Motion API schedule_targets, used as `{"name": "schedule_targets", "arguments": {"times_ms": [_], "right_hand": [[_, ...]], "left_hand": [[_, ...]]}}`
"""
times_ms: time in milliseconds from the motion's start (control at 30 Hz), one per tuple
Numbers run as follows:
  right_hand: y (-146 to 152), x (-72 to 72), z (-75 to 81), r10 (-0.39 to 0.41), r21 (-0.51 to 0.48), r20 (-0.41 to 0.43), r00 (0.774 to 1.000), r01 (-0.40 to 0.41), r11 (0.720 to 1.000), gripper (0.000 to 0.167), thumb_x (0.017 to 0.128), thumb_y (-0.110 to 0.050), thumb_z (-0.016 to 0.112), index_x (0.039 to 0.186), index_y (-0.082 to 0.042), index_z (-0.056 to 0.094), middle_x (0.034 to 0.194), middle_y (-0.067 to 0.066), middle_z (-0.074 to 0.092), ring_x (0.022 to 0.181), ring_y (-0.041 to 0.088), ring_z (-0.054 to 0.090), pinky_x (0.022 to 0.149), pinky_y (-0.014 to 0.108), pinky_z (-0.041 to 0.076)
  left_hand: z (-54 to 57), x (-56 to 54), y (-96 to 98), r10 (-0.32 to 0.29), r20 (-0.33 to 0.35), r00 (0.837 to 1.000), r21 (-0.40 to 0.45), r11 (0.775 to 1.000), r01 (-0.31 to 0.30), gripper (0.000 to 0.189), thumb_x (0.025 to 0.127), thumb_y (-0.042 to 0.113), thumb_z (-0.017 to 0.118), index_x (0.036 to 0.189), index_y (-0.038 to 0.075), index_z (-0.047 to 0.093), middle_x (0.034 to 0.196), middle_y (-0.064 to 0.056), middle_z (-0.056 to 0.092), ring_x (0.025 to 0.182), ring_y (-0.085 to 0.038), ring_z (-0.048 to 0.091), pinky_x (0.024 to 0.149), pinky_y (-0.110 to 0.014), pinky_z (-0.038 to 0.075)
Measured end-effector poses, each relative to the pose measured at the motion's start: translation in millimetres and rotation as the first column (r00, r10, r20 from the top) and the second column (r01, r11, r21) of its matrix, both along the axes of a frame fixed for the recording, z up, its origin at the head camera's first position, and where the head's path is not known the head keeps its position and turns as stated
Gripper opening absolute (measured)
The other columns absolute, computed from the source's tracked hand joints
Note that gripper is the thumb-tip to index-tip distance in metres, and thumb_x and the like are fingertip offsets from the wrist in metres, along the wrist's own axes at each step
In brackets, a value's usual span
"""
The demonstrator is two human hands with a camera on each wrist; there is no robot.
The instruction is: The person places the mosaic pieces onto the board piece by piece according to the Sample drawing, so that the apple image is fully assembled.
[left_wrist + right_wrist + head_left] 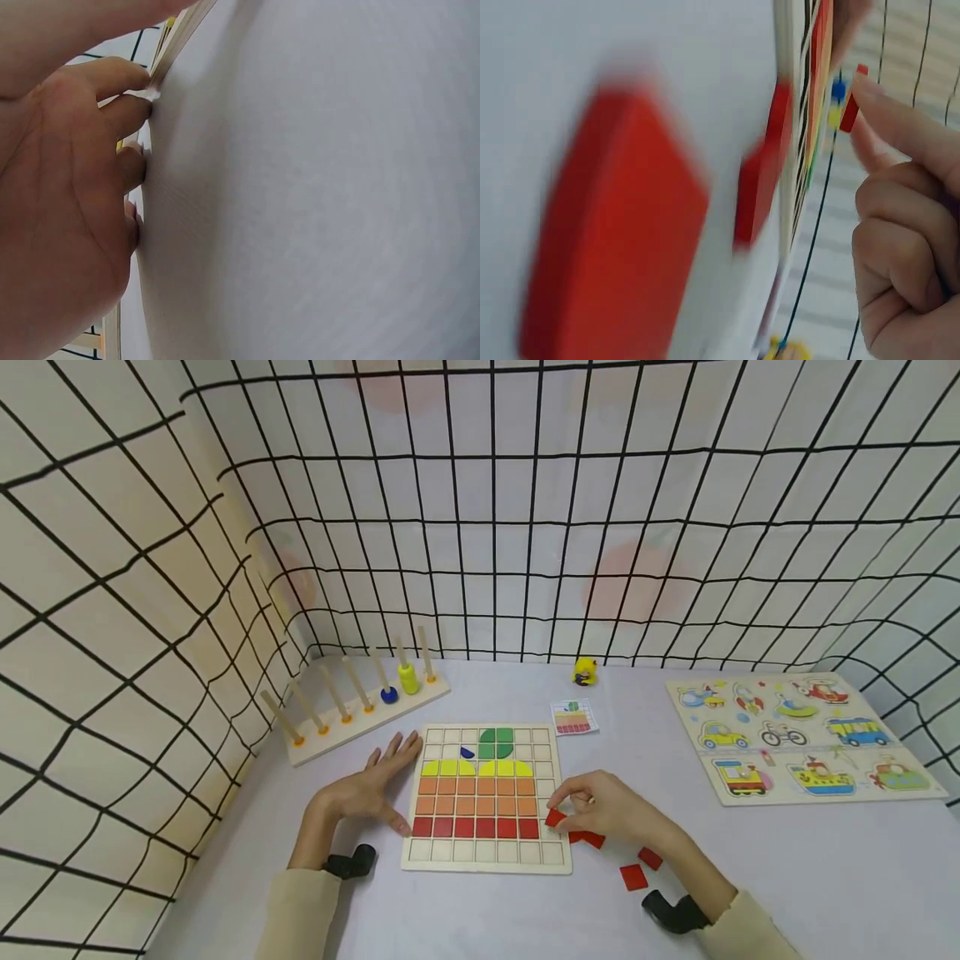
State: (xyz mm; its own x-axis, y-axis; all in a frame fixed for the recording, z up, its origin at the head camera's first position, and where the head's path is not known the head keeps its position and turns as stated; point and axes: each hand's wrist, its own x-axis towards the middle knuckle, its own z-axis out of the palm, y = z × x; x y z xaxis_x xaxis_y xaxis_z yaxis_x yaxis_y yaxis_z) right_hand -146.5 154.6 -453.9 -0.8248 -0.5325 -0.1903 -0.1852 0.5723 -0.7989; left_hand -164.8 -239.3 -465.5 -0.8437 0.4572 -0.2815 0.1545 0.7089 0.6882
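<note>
A red square tile [555, 817] is being pinched in the right hand [609, 807] just off the right edge of the grid board [486, 852], beside the red row. The left hand [372, 787], fingers flat and holding nothing, is bracing the board's left edge. Spare red tiles [633, 877] are lying nearby. Seating the tile well probably means lowering it level, squared to an open cell.

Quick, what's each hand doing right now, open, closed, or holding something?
Left hand: open, fingers flat against the puzzle board's left edge.
Right hand: pinching a red tile beside the board.
</note>
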Motion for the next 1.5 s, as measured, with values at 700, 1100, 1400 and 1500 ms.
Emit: {"name": "schedule_targets", "arguments": {"times_ms": [700,1100,1400,1500], "right_hand": [[-35,23.1,-4.7,0.153,-0.002,-0.039,0.987,-0.153,0.988,0.020,0.081,-0.003,0.084,0.097,-0.014,0.080,0.051,-0.009,0.031,0.047,0.003,0.029,0.049,0.015,0.023],[-36,23.2,-4.8,0.146,0.002,-0.083,0.986,-0.147,0.989,0.018,0.079,-0.005,0.086,0.095,-0.013,0.082,0.051,-0.009,0.033,0.048,0.000,0.030,0.049,0.015,0.021],[-38,23.3,-3.7,0.117,0.023,-0.067,0.991,-0.115,0.993,0.017,0.079,-0.006,0.086,0.094,-0.015,0.084,0.050,-0.009,0.033,0.046,0.003,0.030,0.048,0.016,0.021],[-39,23.0,-4.1,0.109,0.006,-0.039,0.993,-0.109,0.994,0.016,0.079,-0.007,0.087,0.093,-0.014,0.084,0.050,-0.008,0.034,0.046,0.005,0.029,0.047,0.016,0.021]], "left_hand": [[-0.5,0.8,-0.1,-0.004,0.002,1.000,0.000,1.000,0.004,0.143,0.059,0.026,0.101,0.167,0.009,0.009,0.176,-0.012,-0.003,0.162,-0.036,-0.015,0.130,-0.060,-0.010],[1.0,1.0,0.0,-0.021,0.001,1.000,0.025,0.999,0.021,0.144,0.059,0.025,0.101,0.167,0.008,0.008,0.176,-0.013,-0.004,0.162,-0.037,-0.016,0.130,-0.061,-0.010],[-0.1,-0.8,-0.8,-0.018,0.000,1.000,0.007,1.000,0.018,0.142,0.060,0.027,0.101,0.167,0.008,0.008,0.176,-0.013,-0.004,0.162,-0.037,-0.016,0.130,-0.061,-0.010],[-1.4,-1.0,-1.1,-0.016,0.000,1.000,0.002,1.000,0.016,0.142,0.060,0.028,0.100,0.167,0.008,0.008,0.176,-0.012,-0.004,0.162,-0.037,-0.016,0.130,-0.062,-0.010]]}}
